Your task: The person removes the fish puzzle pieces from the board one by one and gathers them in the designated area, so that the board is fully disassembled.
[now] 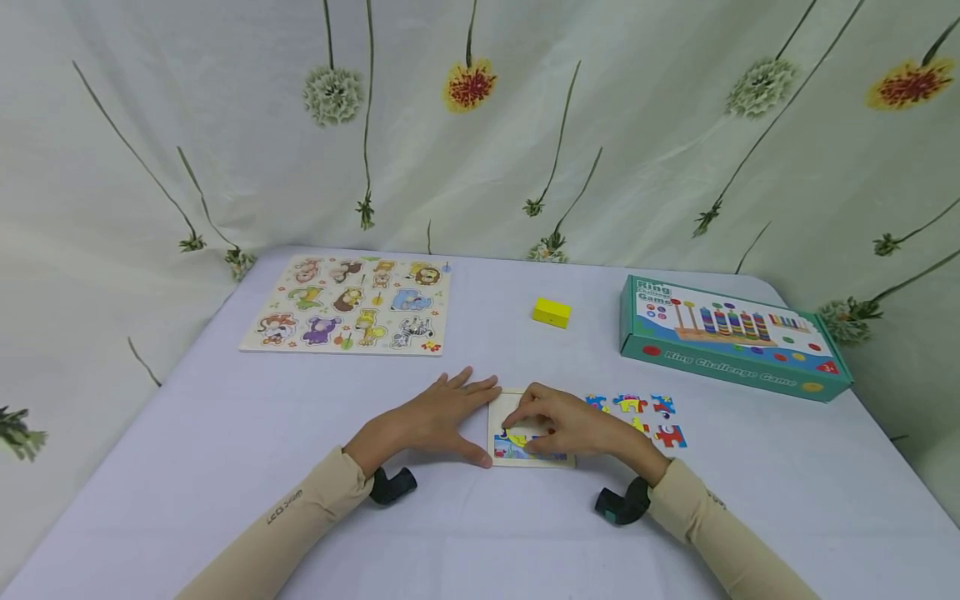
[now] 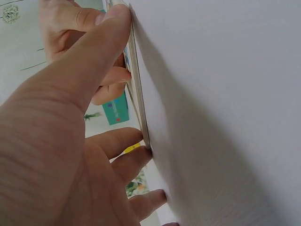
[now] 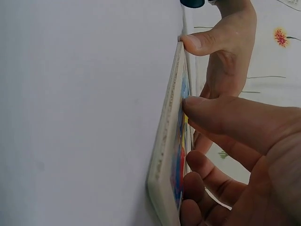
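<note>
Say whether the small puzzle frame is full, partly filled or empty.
Partly filled: the puzzle frame shows printed pieces below, bare wood above; loose pieces lie beside it. The right hand hides part of it.

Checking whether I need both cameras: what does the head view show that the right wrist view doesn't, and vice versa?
Only the head view: the animal board, yellow block, green game box and the loose puzzle pieces beside the tray.

Only the right wrist view: a low, nearly edge-on close-up of the puzzle tray's side.

Both: the tray itself, left hand, right hand and flowered backdrop.
</note>
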`<state>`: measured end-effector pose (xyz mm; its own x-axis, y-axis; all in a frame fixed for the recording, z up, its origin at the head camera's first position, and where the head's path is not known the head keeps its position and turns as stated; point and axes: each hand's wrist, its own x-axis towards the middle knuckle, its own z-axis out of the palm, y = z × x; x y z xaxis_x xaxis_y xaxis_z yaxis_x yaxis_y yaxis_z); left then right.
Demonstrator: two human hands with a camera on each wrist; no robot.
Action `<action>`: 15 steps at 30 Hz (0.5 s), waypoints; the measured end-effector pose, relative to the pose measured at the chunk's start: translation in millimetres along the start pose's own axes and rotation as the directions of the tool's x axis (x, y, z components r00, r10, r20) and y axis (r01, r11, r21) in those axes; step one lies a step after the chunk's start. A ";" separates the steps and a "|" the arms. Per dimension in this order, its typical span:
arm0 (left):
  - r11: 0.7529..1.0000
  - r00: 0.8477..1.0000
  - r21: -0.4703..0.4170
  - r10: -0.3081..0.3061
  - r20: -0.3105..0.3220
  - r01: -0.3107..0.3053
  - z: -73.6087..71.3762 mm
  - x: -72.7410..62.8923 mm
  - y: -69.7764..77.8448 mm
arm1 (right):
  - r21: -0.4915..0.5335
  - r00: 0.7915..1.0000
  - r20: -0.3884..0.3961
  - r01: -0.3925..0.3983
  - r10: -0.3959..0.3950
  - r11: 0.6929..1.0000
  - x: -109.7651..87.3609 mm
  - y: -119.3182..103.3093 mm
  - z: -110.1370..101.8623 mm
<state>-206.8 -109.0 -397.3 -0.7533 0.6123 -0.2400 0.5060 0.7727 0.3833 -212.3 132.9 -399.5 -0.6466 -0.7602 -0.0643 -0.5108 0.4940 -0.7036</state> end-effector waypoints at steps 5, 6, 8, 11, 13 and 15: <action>1.000 1.000 0.004 0.002 -0.001 -0.002 -0.3 0.0 -0.1 | 0.001 1.000 0.001 -0.001 0.001 1.000 -0.5 0.5 0.2; 1.000 1.000 0.003 0.002 -0.001 -0.002 -0.3 -0.1 0.0 | 0.005 1.000 0.001 0.002 -0.002 1.000 -0.6 0.8 0.4; 1.000 1.000 0.001 0.001 -0.001 -0.001 -0.4 -0.3 0.2 | 0.011 1.000 0.000 -0.002 0.002 1.000 -0.5 1.3 0.9; 1.000 1.000 -0.001 0.001 0.001 -0.001 -0.7 -0.7 0.6 | 0.018 1.000 0.001 -0.007 0.007 1.000 -0.2 2.7 1.9; 1.000 1.000 -0.007 0.003 0.000 -0.003 -0.9 -1.0 0.9 | 0.020 1.000 0.000 -0.014 0.014 1.000 -0.1 3.4 2.5; 1.000 1.000 -0.008 0.003 0.000 -0.003 -1.2 -1.2 1.3 | 0.022 1.000 -0.002 -0.014 0.014 1.000 -0.1 4.0 2.8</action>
<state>-205.7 -109.0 -395.4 -0.7517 0.6145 -0.2394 0.5045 0.7696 0.3914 -212.7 133.8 -404.3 -0.6545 -0.7525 -0.0731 -0.4889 0.4950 -0.7183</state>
